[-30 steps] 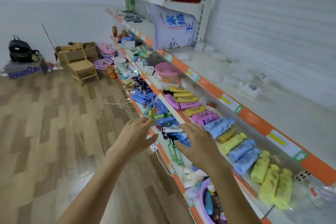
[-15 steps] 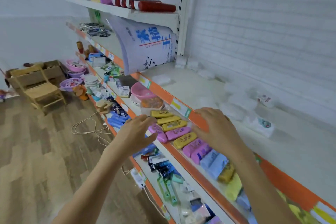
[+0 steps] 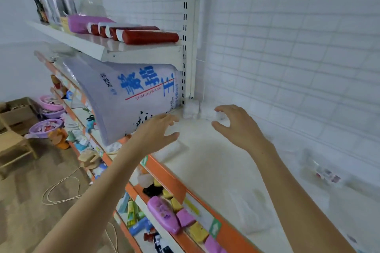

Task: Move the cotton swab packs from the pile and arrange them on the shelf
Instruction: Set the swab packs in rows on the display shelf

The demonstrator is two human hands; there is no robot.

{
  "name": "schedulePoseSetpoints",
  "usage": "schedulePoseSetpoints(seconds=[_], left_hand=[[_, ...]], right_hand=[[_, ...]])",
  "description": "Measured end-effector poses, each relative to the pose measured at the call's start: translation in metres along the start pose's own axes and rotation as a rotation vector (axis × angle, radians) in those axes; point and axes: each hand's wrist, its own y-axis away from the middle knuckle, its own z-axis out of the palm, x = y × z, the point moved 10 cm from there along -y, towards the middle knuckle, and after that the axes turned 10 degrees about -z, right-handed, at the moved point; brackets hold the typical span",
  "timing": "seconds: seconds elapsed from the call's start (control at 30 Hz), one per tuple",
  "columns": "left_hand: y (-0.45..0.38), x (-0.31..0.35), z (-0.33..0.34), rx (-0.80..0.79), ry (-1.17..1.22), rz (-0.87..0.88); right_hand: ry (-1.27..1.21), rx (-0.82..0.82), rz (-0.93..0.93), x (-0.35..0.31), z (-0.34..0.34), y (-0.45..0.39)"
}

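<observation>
Empty, both: left hand (image 3: 159, 132) and right hand (image 3: 236, 124) spread above shelf (image 3: 216, 166), near stacked packs (image 3: 197, 110) in back corner. Could topple stack with careless reach, or knock big bag (image 3: 127, 96) alongside. Loose packs (image 3: 249, 209) nearer, blurred.

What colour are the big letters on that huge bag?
Blue, on the pale bag, with a red line beneath; head view.

We see a big white bag (image 3: 131, 96) with blue lettering leaning under the upper shelf (image 3: 98, 45), red tubes (image 3: 150, 37) lying on top, pink and yellow bottles (image 3: 164, 213) below, purple basins (image 3: 46, 125) far left.
</observation>
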Motion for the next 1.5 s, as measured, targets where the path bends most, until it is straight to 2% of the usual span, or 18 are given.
schedulePoseSetpoints(seconds=[0.1, 0.23, 0.33, 0.5, 0.67, 0.77, 0.93, 1.0, 1.1, 1.13, 1.2, 1.3, 1.4, 1.5], left_hand=[[-0.056, -0.011, 0.022, -0.028, 0.04, 0.015], [-0.127, -0.032, 0.074, -0.145, 0.122, -0.063], [-0.166, -0.037, 0.106, -0.177, 0.12, -0.093], [-0.193, -0.031, 0.141, -0.152, 0.172, 0.067], [-0.198, -0.036, 0.143, -0.043, 0.311, 0.146], [-0.192, -0.035, 0.138, 0.007, 0.3, 0.159], [-0.18, -0.034, 0.095, 0.128, 0.39, 0.215], [-0.176, -0.038, 0.084, 0.038, 0.594, 0.166], [-0.163, -0.037, 0.103, -0.293, 0.954, 0.03], [-0.156, -0.035, 0.115, -0.389, 0.992, 0.003], [-0.14, -0.027, 0.137, -0.526, 0.919, 0.018], [-0.126, -0.02, 0.147, -0.563, 0.838, 0.083], [-0.119, -0.017, 0.152, -0.649, 0.866, 0.074], [-0.112, -0.017, 0.158, -0.688, 0.657, 0.195]], right_hand=[[-0.002, -0.037, 0.087, 0.033, 0.026, -0.03], [-0.097, -0.062, 0.266, 0.082, 0.067, -0.064], [-0.089, -0.075, 0.334, 0.103, 0.099, -0.092], [0.09, -0.181, 0.395, 0.121, 0.145, -0.112], [0.134, 0.001, 0.393, 0.121, 0.142, -0.113], [0.146, 0.012, 0.394, 0.117, 0.14, -0.108], [-0.113, 0.19, 0.438, 0.106, 0.104, -0.078], [-0.239, 0.236, 0.508, 0.101, 0.09, -0.054], [-0.433, 0.331, 0.625, 0.098, 0.077, -0.017], [-0.49, 0.346, 0.668, 0.1, 0.077, -0.006], [-0.517, 0.333, 0.746, 0.105, 0.082, 0.015], [-0.478, 0.331, 0.81, 0.109, 0.085, 0.035], [-0.251, 0.231, 0.768, 0.112, 0.082, 0.04], [-0.214, 0.158, 0.752, 0.117, 0.086, 0.045]])
